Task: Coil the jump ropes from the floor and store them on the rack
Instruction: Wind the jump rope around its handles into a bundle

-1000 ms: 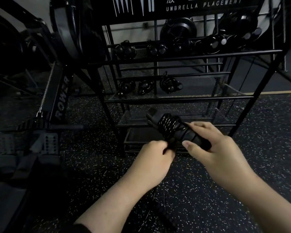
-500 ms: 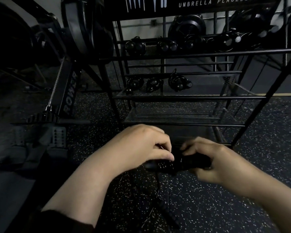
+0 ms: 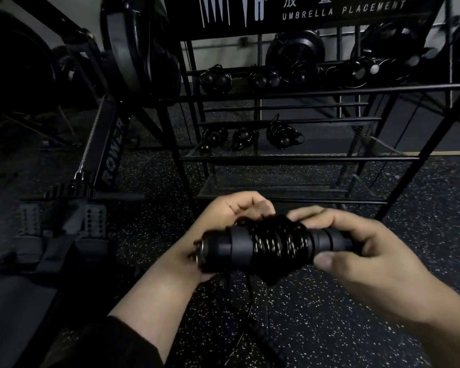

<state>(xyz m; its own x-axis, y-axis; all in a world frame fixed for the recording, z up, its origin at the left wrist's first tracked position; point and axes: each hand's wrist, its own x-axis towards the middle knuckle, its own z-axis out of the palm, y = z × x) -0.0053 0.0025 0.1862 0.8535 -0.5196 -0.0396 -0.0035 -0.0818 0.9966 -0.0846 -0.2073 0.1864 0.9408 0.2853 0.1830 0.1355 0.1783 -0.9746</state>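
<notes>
Jump rope, black, held crosswise in front of the rack, above the speckled floor. Handles laid side by side, cord wound in tight glossy turns round their middle; left handle end capped with a metal ring. Loose tail of cord hanging from the bundle down toward the floor.

Left hand: behind and under the left end of the bundle, fingers curled round it, fingertips bent in at the top edge of the wound cord. Dark sleeve at the forearm.

Right hand: gripping the right end of the handles, thumb pressed on the near side, fingers wrapped over the top.

Rack: black metal frame with mesh shelves, sign at top reading "UMBRELLA PLACEMENT". Middle shelf: three coiled ropes in a row at the left. Upper shelf: further coiled ropes in a row, those at the right too dark to count. Lower shelves directly behind the hands.

Rowing machine: left of the rack, marked "ROWER", chain and footplates visible.

Second rope: braided, black, lying on the floor below the hands.
</notes>
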